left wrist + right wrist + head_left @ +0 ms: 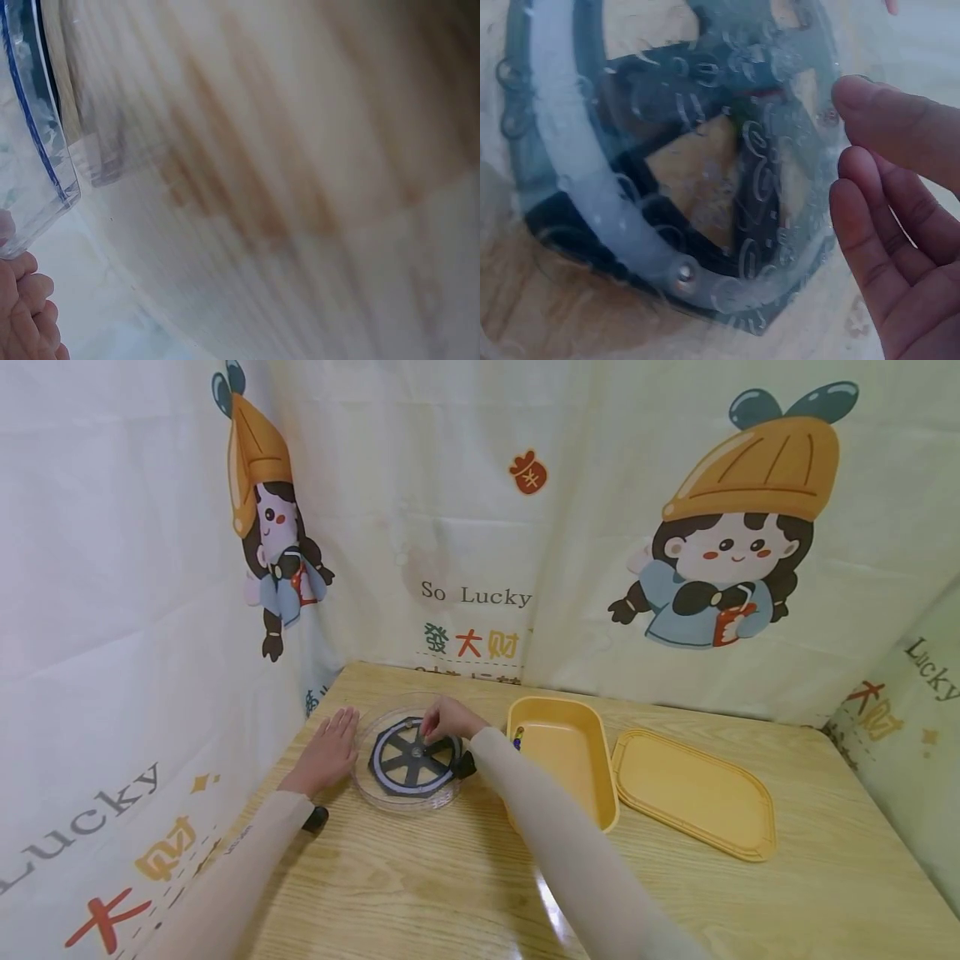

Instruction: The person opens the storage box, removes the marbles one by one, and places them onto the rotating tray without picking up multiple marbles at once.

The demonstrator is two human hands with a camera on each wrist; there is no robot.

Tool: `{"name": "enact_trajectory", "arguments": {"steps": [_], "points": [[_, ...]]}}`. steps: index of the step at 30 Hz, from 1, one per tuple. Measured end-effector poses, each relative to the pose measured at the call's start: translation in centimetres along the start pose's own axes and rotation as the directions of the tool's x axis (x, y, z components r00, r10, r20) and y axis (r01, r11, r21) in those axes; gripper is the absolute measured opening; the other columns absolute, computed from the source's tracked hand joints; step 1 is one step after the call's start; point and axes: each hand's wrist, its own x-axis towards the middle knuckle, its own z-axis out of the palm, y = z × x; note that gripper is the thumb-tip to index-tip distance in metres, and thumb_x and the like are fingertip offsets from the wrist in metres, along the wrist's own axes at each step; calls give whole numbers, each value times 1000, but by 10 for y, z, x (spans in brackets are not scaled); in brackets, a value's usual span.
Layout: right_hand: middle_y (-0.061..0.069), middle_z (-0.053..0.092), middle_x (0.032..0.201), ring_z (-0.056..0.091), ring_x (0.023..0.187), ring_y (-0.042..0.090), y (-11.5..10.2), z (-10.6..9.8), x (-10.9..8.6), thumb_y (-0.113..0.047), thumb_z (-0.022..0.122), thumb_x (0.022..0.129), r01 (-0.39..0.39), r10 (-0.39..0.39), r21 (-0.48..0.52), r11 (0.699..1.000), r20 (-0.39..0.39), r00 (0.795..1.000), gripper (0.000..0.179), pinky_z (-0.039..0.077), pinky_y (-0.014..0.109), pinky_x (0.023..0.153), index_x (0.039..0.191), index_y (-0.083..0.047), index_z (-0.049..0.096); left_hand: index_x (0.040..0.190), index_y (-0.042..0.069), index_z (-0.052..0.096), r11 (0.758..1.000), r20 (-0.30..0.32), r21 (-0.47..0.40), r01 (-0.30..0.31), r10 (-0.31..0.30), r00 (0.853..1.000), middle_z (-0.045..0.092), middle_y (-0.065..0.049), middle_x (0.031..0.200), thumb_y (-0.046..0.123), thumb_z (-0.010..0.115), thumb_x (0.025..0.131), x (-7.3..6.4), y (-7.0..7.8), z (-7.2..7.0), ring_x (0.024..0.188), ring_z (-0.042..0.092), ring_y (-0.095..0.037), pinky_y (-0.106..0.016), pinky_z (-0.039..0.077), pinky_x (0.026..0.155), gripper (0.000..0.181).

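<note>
A clear round plastic case (367, 785) lies on the table, with a dark six-spoked frame (405, 777) and a pale ring inside. Along the left side of the case lies my left hand (327, 753), palm down with fingers stretched out. In the left wrist view that hand's fingers (34, 300) show beside the clear edge. My right hand (452, 720) reaches over the far right part of the case, fingers bent toward the middle. In the right wrist view thumb and fingertips (855, 202) are close at the clear surface; I cannot tell whether they pinch something small.
Right of the case stands a yellow plastic box (566, 760), with small gold and blue pieces (517, 737) at its left side. Its flat yellow lid (697, 793) lies farther right. A printed curtain (570, 527) hangs behind the wooden table (405, 885).
</note>
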Motion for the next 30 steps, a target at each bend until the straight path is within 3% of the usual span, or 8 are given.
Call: {"name": "enact_trajectory", "arguments": {"steps": [8,17,25,30], "points": [[8,73,80,56,61,3,-1,3,-4,0,74,76,-38,39,-48,998,21,999,7,45,14,60,81,-4,75,142,-15,24,1000,0,-19,13,-13,1000,26,-30,149,11,42,93,-2,3,-2,140,21,-45,-55,17,115,58],[10,74,86,60,65,4,2,2,-3,2,73,76,-56,58,-45,997,43,997,9,50,15,62,77,-7,75,142,-15,24,999,-3,-35,16,-16,1000,25,-31,149,12,41,93,-3,4,-4,140,21,-45,-55,17,115,58],[12,73,88,61,67,6,2,1,-3,4,72,76,-47,50,-46,998,64,997,11,52,19,64,86,0,74,141,-16,25,1000,-1,-11,7,-7,1000,26,-31,149,12,42,93,-3,3,-3,140,22,-45,-55,19,115,58],[8,73,86,60,68,6,1,-5,-2,1,72,78,-47,51,-64,997,61,997,11,51,19,65,88,-3,73,141,-16,25,1000,-10,-21,11,-11,1000,26,-31,149,12,42,93,-2,3,-2,140,22,-45,-55,18,115,58]]}}
